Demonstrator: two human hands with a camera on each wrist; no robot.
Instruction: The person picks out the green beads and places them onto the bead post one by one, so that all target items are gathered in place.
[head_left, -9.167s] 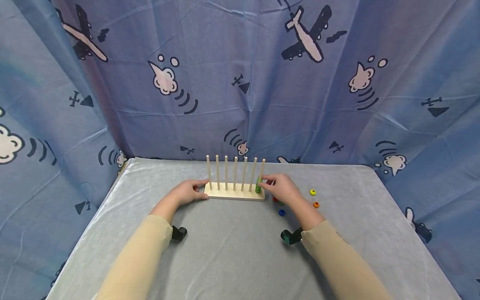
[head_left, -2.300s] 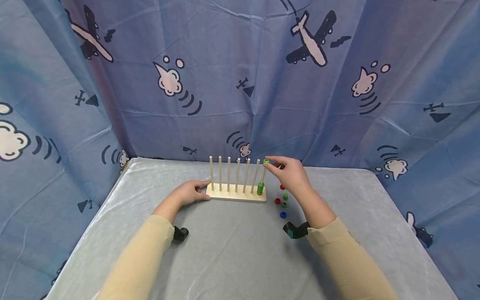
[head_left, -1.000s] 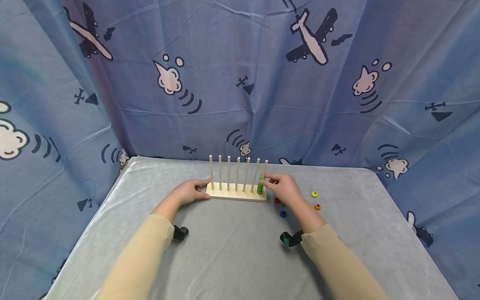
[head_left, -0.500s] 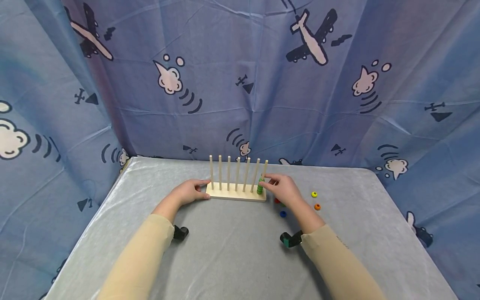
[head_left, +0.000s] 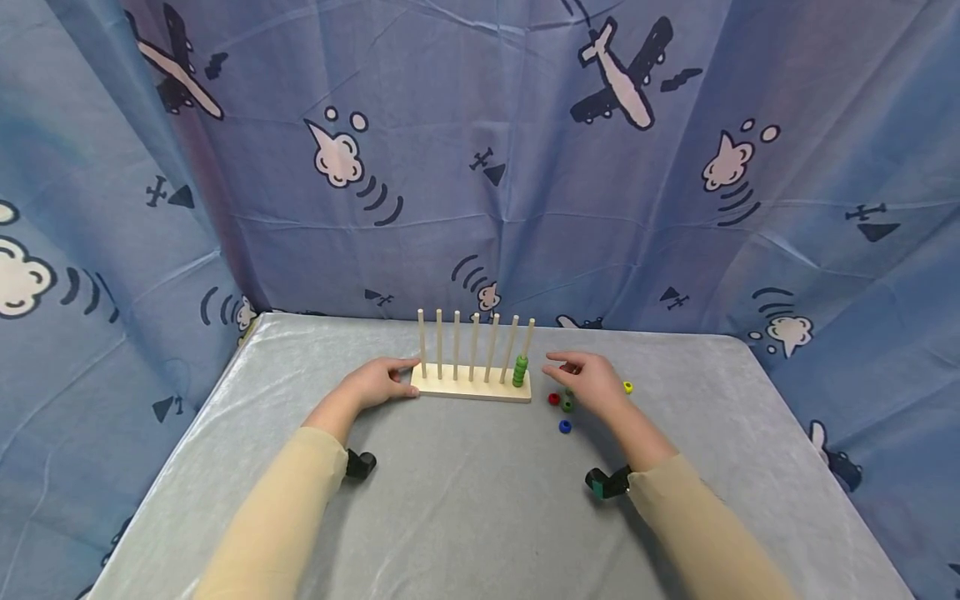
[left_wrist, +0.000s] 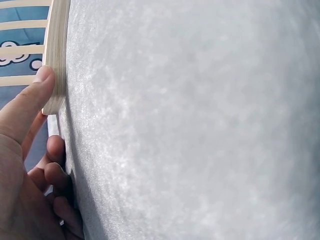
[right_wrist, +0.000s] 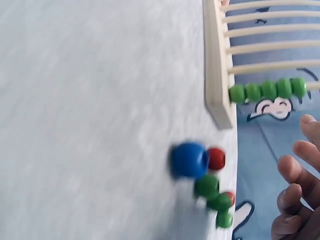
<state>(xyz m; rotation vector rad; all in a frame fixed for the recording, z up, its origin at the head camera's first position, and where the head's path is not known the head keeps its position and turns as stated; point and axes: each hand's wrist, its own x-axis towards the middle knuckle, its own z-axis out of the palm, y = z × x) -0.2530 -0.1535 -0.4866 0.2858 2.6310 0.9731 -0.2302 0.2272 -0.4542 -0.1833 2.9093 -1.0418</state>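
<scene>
A pale wooden peg rack [head_left: 472,387] with a row of upright pegs stands on the table. My left hand [head_left: 369,384] grips its left end; the left wrist view shows the thumb [left_wrist: 44,82] against the front edge of the base. Several green beads [right_wrist: 268,90] are stacked on the rightmost peg; the other pegs are bare. My right hand [head_left: 588,379] is right of the rack, apart from it, with thumb and fingers spread and nothing between them. Just below it lie a blue bead [right_wrist: 189,160], a red bead [right_wrist: 216,159] and several green beads [right_wrist: 206,186].
Past the right hand a yellow bead [head_left: 627,387] lies on the grey cloth-covered table [head_left: 465,500]. A blue curtain [head_left: 480,167] printed with airplanes hangs behind the table's back edge. Black wrist cameras [head_left: 607,483] hang inside both sleeves.
Since 2.3 seconds ago, my right hand has slid a green bead down the rightmost peg onto the stack, let go and moved right. My left hand has stayed at the rack.
</scene>
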